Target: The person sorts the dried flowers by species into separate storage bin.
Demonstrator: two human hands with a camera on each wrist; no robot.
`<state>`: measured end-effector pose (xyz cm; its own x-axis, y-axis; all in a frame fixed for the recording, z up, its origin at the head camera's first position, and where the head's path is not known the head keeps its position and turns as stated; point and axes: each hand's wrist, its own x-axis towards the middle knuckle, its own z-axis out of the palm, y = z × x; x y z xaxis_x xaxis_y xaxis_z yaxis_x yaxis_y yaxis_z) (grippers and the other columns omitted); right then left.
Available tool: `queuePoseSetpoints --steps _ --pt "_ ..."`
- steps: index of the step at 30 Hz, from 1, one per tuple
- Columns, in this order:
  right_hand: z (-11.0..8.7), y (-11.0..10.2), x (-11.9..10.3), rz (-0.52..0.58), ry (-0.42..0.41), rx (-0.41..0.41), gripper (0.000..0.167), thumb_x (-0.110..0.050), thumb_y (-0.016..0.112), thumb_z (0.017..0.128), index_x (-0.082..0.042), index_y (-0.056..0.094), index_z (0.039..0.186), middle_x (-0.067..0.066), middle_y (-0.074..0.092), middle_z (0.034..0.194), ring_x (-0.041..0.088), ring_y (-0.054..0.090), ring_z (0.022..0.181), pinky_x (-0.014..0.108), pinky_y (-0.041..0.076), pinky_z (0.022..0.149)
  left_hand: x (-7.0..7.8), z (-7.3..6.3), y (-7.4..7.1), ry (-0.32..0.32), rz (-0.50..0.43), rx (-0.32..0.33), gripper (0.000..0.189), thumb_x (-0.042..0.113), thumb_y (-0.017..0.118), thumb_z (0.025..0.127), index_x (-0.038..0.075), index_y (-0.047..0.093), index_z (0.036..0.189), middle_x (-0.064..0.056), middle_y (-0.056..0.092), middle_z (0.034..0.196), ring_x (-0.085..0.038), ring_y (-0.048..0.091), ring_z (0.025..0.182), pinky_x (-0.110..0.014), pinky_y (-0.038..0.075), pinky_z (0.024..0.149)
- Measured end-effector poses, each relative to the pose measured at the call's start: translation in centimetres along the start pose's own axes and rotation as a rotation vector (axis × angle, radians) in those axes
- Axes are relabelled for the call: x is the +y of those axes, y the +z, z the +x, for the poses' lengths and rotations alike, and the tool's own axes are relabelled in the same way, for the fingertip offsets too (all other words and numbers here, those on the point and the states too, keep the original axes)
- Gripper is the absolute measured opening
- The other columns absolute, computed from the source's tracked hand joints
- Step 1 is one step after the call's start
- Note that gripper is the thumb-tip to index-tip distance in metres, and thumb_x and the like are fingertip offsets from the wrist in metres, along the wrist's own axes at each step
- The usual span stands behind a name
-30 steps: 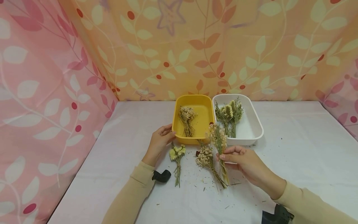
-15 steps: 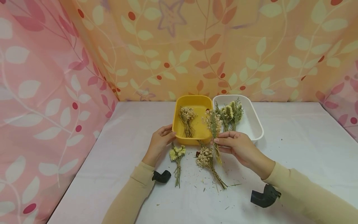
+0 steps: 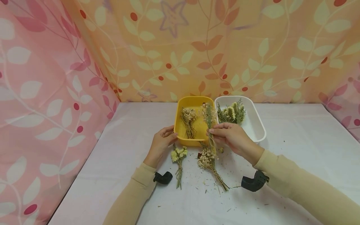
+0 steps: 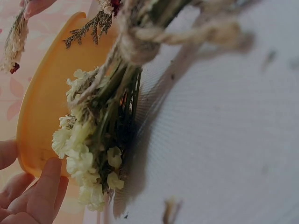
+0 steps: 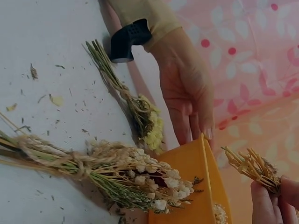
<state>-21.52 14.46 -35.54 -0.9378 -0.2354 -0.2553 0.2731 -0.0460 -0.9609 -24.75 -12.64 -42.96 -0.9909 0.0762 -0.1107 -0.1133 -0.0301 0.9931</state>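
Note:
My left hand (image 3: 160,147) grips the front left corner of a yellow tub (image 3: 191,142), thumb and fingers on its rim. Between the fingers of my right hand (image 3: 236,137) is a bunch of dried flowers (image 3: 209,114), pinched by its stems. It stands nearly upright, heads over the tub's right side. Inside the tub lies another dried bunch (image 3: 189,118). In front of it, a twine-tied bunch of yellow flowers (image 3: 179,154) and a cream-flowered bunch (image 3: 207,161) with a dark red bloom lie on the table.
Touching the yellow tub on the right is a white tub (image 3: 257,132) with green and yellow bunches (image 3: 232,113) in it, partly behind my right hand. Plant bits litter the white tablecloth (image 3: 123,125). Patterned curtains (image 3: 197,47) close off the back and sides.
My right hand has carried the dried bunch left and away from me, from in front of the white tub to above the yellow tub's right edge. My left hand stays put.

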Motion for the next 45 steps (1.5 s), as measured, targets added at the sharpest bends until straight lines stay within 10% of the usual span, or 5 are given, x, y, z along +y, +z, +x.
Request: queuePoseSetpoints --steps 45 --pt "9.2 3.1 0.3 0.004 0.055 0.209 0.040 -0.005 0.065 0.096 0.009 0.058 0.133 0.008 0.069 0.106 0.004 0.068 0.071 0.020 0.062 0.079 0.0 0.0 0.0 -0.003 0.011 -0.005 0.051 0.005 0.064 0.096 0.000 0.050 0.144 -0.024 0.054 0.143 -0.038 0.058 0.127 -0.038 0.057 0.100"
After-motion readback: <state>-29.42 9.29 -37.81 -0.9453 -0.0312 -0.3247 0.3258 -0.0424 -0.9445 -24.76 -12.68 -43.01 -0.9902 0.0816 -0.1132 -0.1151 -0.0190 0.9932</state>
